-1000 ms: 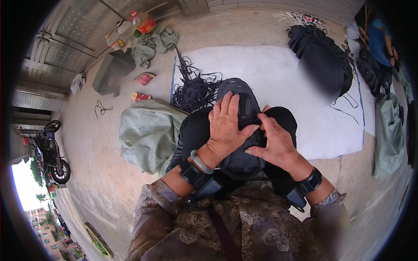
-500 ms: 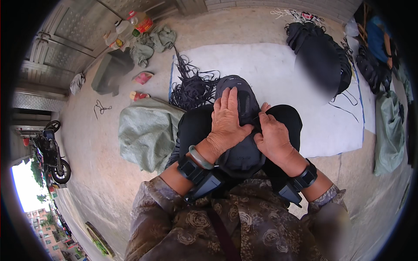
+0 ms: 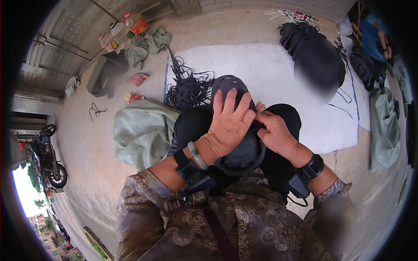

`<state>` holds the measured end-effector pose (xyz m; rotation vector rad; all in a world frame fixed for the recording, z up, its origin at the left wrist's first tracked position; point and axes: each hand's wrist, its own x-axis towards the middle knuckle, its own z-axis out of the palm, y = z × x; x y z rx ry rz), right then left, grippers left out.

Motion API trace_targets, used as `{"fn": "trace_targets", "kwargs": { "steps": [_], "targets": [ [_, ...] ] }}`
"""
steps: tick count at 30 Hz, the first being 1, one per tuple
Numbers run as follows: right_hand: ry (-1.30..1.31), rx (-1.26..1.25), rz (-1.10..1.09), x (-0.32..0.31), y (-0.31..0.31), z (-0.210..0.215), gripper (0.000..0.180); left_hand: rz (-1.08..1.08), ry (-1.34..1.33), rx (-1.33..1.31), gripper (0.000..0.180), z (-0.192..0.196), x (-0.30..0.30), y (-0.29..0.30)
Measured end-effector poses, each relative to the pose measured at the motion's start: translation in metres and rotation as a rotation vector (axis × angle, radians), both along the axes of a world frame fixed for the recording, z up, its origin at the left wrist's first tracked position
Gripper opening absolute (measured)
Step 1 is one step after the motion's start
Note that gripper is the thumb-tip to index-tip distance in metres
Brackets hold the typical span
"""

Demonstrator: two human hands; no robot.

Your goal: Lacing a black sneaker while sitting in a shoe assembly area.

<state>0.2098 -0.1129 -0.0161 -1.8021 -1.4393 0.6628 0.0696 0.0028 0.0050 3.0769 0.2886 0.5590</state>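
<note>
On the person's lap, above black trousers: one dark shoe upper (image 3: 237, 148), toe end pointing away. Left hand (image 3: 228, 124) lies flat across its top, fingers spread. Right hand (image 3: 274, 132) pinches its right edge. Black cords (image 3: 189, 89) lie on the white mat (image 3: 278, 69) beyond; green sack (image 3: 141, 130) at left.

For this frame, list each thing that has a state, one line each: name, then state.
Left hand: flat, fingers spread, pressing on the dark shoe upper.
Right hand: fingers curled, pinching the upper's edge.
Dark shoe upper: lying lengthwise on the lap, held by both hands.
Black cords: loose tangled pile on the white mat.
White mat: spread flat on the ground.
Green sack: slumped, crumpled.
Motorbike: parked.
</note>
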Motion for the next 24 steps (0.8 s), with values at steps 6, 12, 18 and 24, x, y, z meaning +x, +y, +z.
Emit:
{"fn": "trace_targets", "kwargs": {
  "steps": [6, 12, 18, 24],
  "targets": [
    [0.391, -0.041, 0.047, 0.014, 0.008, -0.018, 0.032, -0.199, 0.132, 0.353, 0.025, 0.003, 0.011, -0.003],
    [0.508, -0.055, 0.076, 0.014, 0.002, -0.016, 0.023, -0.229, 0.266, 0.52, 0.029, 0.0, 0.015, -0.021],
    [0.536, -0.016, 0.044, 0.009, -0.001, -0.024, 0.027, -0.141, 0.206, 0.473, 0.026, -0.005, 0.013, -0.024],
    [0.439, -0.139, -0.152, 0.001, -0.011, -0.015, 0.048, 0.205, 0.353, 0.251, 0.004, 0.047, -0.063, -0.01]
  ]
}}
